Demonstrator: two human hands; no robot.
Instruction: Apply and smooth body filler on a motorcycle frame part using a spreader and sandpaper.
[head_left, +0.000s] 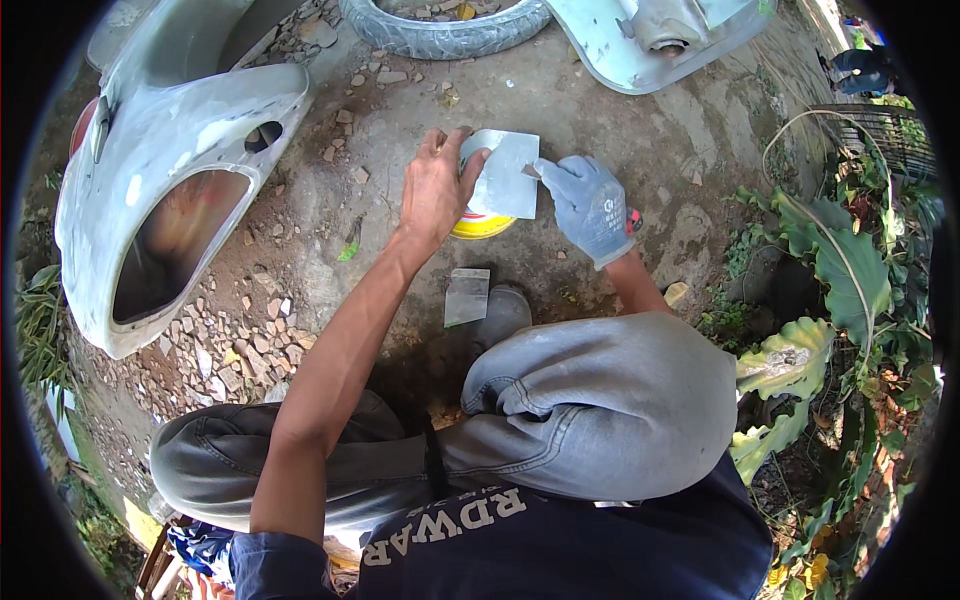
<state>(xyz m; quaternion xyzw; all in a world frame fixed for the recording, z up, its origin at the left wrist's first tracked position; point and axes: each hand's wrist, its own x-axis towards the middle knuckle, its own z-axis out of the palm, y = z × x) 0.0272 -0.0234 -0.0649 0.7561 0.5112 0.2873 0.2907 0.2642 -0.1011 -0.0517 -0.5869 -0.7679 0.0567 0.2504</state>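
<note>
A pale rectangular sheet (508,178) lies over a round yellow tin (482,228), which shows only along its near edge. My left hand (436,188) is bare and grips the sheet's left side, thumb on top and fingers partly hidden behind it. On my right hand (588,208) is a grey-blue glove. Its fingers pinch a small scraper with a dark blade (531,171), held at the sheet's right edge. Something red and black (634,220) shows beside the glove's cuff; whether it is the scraper's handle end I cannot tell.
A second small grey plate (467,297) stands by my shoe (503,318). A large grey-white vehicle panel (140,190) is at the left, above broken stones (235,350). At the back are a tyre (450,38) and another panel (640,70). Leafy plants (850,270) border the right.
</note>
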